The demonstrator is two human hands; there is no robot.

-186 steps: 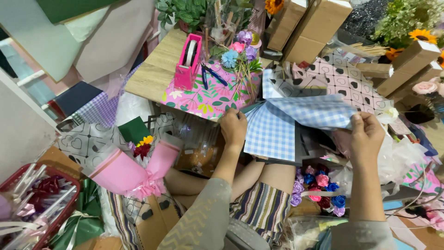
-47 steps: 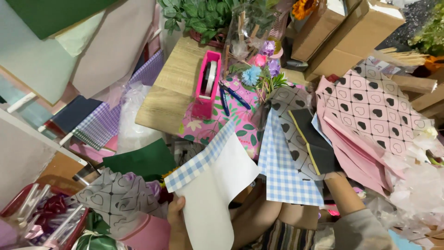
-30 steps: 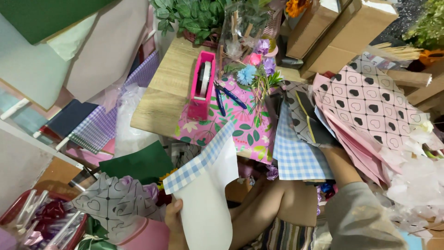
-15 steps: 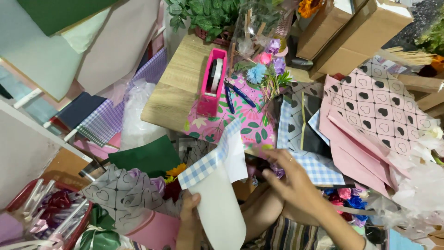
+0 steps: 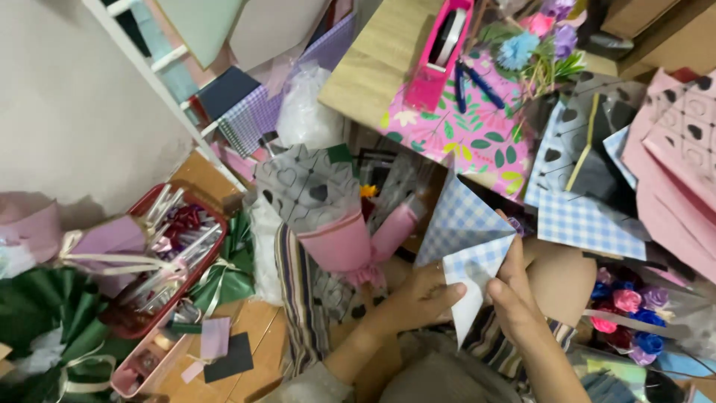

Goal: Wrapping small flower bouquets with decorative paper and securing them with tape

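Note:
Both my hands hold a folded sheet of blue-and-white checked paper (image 5: 466,239) low in the middle of the view. My left hand (image 5: 421,295) pinches its lower left edge. My right hand (image 5: 511,287) grips its right edge, fingers pointing up. The sheet is folded into a pointed shape with its white inner side showing at the bottom. Just left of it lies a small bouquet (image 5: 339,227) wrapped in grey heart-print paper and pink paper.
A low wooden table (image 5: 377,63) holds a pink tape dispenser (image 5: 440,52), blue pens and floral pink paper (image 5: 462,130). Patterned paper sheets (image 5: 671,172) pile at right. A red basket of ribbons (image 5: 168,261) stands at left, paper roses (image 5: 626,317) at lower right, white shelving behind.
The view has swung left and down. My right hand came back from the paper pile at right to the checked sheet, which is now folded to a point between both hands.

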